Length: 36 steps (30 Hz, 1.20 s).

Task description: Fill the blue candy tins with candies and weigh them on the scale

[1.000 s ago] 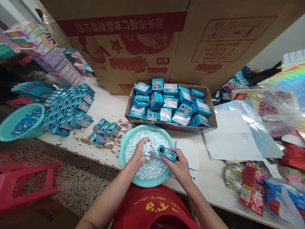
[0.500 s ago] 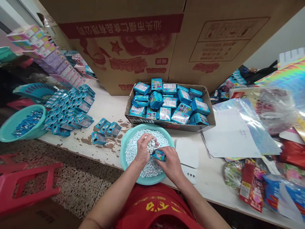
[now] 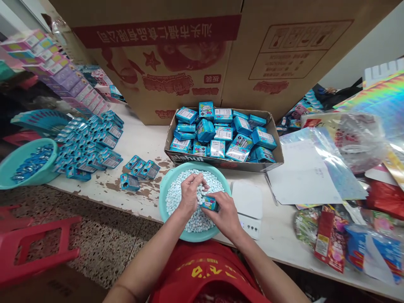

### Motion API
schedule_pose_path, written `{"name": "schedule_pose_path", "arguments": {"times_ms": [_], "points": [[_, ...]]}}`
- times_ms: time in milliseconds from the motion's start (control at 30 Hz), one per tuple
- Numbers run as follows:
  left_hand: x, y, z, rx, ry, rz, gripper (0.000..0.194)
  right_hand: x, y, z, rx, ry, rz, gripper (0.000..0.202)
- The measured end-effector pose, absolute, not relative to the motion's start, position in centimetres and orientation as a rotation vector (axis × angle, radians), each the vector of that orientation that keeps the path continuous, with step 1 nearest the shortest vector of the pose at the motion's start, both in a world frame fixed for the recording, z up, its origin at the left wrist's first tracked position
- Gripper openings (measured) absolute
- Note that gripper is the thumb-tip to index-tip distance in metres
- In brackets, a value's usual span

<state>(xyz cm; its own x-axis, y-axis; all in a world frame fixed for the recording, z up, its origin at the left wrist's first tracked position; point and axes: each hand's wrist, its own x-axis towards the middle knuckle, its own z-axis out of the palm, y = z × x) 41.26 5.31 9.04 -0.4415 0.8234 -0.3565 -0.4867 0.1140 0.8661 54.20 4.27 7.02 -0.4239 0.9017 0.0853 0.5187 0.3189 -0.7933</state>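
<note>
A turquoise basin (image 3: pixel 163 198) full of small pale candies (image 3: pixel 176 189) stands at the table's front edge. Over it, my left hand (image 3: pixel 190 194) is closed around a handful of the candies, some showing between thumb and fingers. Just to its right, my right hand (image 3: pixel 224 210) grips a small blue candy box (image 3: pixel 208 203) by its end, its printed side facing me. The box's other end meets the candies at my left fingers; its opening is hidden. Behind the basin, a cardboard tray (image 3: pixel 221 163) holds several similar blue boxes.
A white scale (image 3: pixel 246 202) sits right of the basin. Several blue boxes (image 3: pixel 139 168) lie to the left, with a larger cluster (image 3: pixel 91 143) and another basin (image 3: pixel 52 168) beyond. A large carton (image 3: pixel 233 92) blocks the back. Sheets (image 3: pixel 303 172) and packets lie right.
The blue box in my right hand has shifted slightly left and its end now sits closer against my left fingers. Fewer candies show in my left hand.
</note>
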Motion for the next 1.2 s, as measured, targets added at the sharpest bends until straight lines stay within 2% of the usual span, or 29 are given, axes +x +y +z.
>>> {"name": "schedule_pose_path", "arguments": {"times_ms": [300, 433, 567, 700, 967, 1100, 1200], "points": [[41.1, 4.7, 8.9, 0.445, 1.320, 1.570, 0.029, 53.9, 4.5, 6.7, -1.272, -2.013, 0.996, 0.029], [40.9, 4.6, 8.9, 0.482, 1.356, 1.579, 0.021, 53.5, 4.1, 6.8, -1.315, -1.954, 0.983, 0.028], [40.8, 4.6, 9.0, 0.580, 1.363, 1.582, 0.027, 53.4, 3.7, 7.0, -1.299, -1.914, 0.979, 0.029], [40.8, 4.7, 8.8, 0.530, 1.346, 1.540, 0.023, 53.4, 3.5, 7.2, -1.340, -1.865, 1.024, 0.029], [41.3, 4.4, 8.8, 0.642, 1.348, 1.412, 0.036, 53.0, 3.4, 6.8, -1.365, -1.798, 1.148, 0.027], [39.3, 5.6, 7.0, 0.574, 1.422, 1.444, 0.039, 54.3, 3.2, 7.0, -1.351, -1.652, 1.275, 0.031], [37.6, 7.2, 4.0, 0.939, 1.693, 1.260, 0.039, 55.9, 2.8, 7.5, -1.317, -1.556, 1.305, 0.034]]}}
